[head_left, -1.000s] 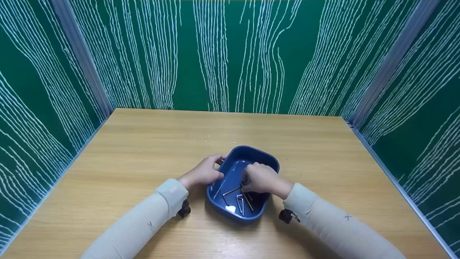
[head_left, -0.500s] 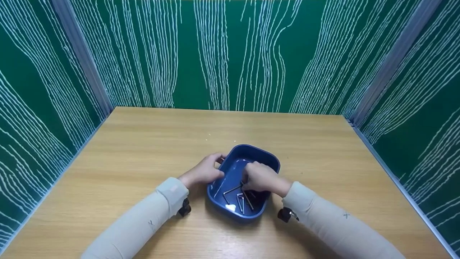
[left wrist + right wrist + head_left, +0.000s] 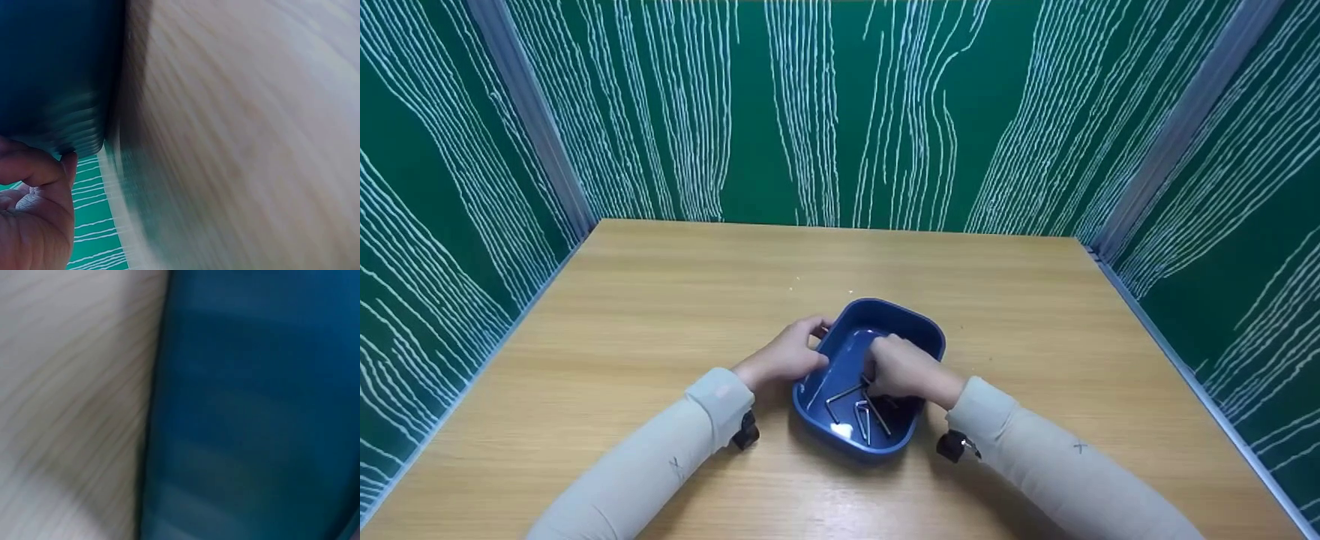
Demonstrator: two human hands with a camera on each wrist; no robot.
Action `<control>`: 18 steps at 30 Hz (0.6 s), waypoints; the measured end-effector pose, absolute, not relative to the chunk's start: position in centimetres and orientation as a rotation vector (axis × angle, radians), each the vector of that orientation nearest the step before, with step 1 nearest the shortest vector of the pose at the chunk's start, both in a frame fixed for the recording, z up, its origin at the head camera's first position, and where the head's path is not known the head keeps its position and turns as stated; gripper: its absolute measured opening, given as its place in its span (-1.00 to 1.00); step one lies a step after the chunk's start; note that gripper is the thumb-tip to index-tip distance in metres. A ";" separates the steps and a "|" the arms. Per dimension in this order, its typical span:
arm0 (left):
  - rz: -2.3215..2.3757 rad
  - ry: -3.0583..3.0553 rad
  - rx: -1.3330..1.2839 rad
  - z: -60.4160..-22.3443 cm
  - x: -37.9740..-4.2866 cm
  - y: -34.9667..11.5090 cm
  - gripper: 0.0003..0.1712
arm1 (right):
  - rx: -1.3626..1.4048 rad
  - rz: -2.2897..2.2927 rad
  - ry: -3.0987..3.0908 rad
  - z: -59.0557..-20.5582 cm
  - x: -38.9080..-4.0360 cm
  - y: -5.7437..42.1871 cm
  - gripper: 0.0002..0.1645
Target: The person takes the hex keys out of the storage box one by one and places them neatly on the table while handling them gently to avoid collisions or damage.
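Note:
A deep blue box [image 3: 847,448] with rounded corners stands tilted in angle on the wooden table. My left hand [image 3: 791,352] holds its left side, thumb at the rim and fingers along the outer wall; in the left wrist view the left hand [image 3: 42,191] shows bent fingers against that wall. Reaching inside from the right, my right hand [image 3: 906,371] has curled fingers pinching at the end of an L-shaped hex key [image 3: 877,414], fingertips mostly hidden. Several more metal hex keys [image 3: 832,409] lie on the box floor around it. The right wrist view is filled by the box's outer wall [image 3: 242,399].
The wooden table [image 3: 675,285] extends around the box, with a few tiny white specks [image 3: 851,292] beyond it. Green panels [image 3: 742,112] with wavy white lines enclose the back and sides, joined by grey corner posts [image 3: 544,120].
Both hands keep nearly the same pose, and the hex keys stay in place. The whole head view has shifted up very slightly.

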State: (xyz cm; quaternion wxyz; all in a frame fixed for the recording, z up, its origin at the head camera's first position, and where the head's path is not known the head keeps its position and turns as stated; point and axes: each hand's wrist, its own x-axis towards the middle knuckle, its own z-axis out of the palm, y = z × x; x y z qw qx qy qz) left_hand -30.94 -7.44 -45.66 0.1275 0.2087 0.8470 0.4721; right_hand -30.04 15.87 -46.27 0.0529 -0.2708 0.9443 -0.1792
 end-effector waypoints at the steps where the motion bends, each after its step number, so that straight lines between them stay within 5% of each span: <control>1: 1.374 2.463 0.603 -45.6 -30.9 -7.4 -0.34 | -0.810 -0.535 2.867 -45.6 -29.7 15.7 -0.76; 18: 1.397 2.454 0.617 -45.8 -31.0 -7.4 -0.35 | -0.635 -0.533 2.875 -42.0 -28.8 15.9 -0.92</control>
